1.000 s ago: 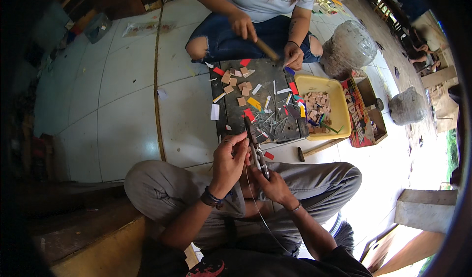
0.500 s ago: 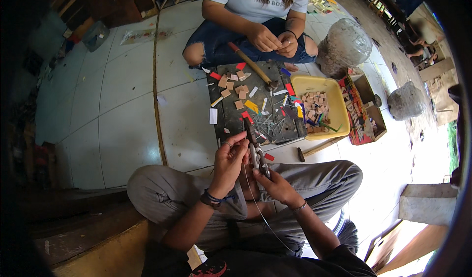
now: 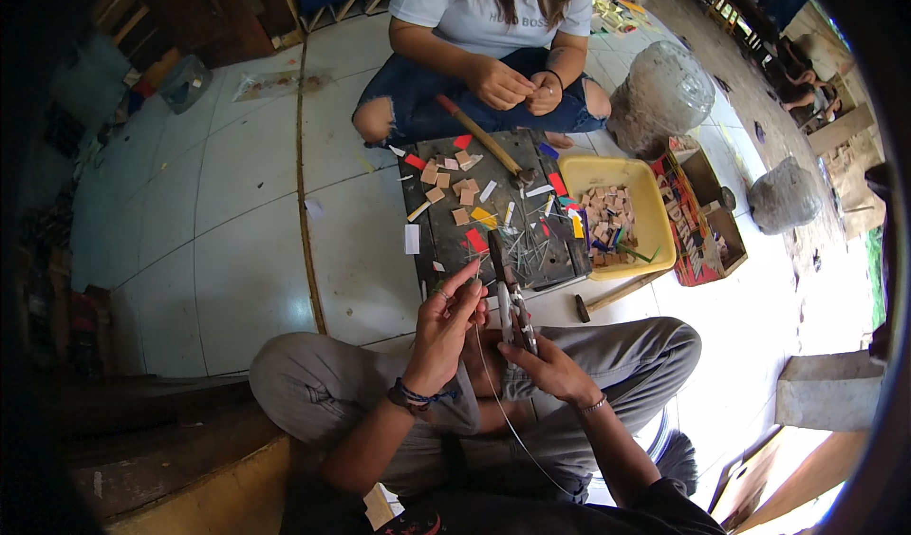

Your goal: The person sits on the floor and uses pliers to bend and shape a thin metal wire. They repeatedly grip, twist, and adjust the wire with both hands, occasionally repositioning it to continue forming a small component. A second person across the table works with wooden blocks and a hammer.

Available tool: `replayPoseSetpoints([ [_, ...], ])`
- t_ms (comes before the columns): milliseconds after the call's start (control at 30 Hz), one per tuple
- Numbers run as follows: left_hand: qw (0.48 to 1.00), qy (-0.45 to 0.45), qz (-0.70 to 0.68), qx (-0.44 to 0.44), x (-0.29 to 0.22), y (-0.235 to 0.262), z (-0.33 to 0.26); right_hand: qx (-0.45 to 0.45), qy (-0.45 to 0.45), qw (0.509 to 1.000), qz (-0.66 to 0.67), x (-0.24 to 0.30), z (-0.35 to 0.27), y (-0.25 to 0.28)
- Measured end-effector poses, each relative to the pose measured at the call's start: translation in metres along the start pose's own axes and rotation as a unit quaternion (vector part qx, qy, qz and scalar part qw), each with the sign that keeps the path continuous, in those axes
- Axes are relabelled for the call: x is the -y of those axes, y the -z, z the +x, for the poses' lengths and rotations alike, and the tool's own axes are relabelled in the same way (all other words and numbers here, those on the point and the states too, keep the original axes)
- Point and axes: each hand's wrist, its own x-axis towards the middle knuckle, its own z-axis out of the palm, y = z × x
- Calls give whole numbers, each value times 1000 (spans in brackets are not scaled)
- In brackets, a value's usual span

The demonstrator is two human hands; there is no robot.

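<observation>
I sit cross-legged on a tiled floor. My right hand (image 3: 548, 366) grips a pair of long pliers (image 3: 508, 293) that point away from me toward a dark work board (image 3: 446, 241). My left hand (image 3: 446, 324) is raised beside the pliers, its fingertips pinching a thin wire (image 3: 498, 397) that trails down toward my lap. Small tan squares, red and yellow strips and several thin nails lie on the board just beyond the pliers' tip.
Another person sits across the board, both hands together, a hammer (image 3: 482, 139) lying before them. A yellow tray (image 3: 655, 212) of small pieces, a patterned box (image 3: 697, 222), a second hammer (image 3: 612, 295) and two tied sacks (image 3: 660, 93) stand at the right.
The view has shifted so the board and the other person sit lower in frame. The other person put the hammer down and brought both hands together. My hands stay on pliers and wire.
</observation>
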Motion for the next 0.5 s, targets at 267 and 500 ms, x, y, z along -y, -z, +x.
replayPoseSetpoints([
  [267, 999, -31, 4, -27, -2, -5, -1, 63, 82, 993, 54, -36, 1, -4],
  [500, 999, -29, 10, -25, -1, -4, -1, 62, 26, 997, 35, -33, -5, -6],
])
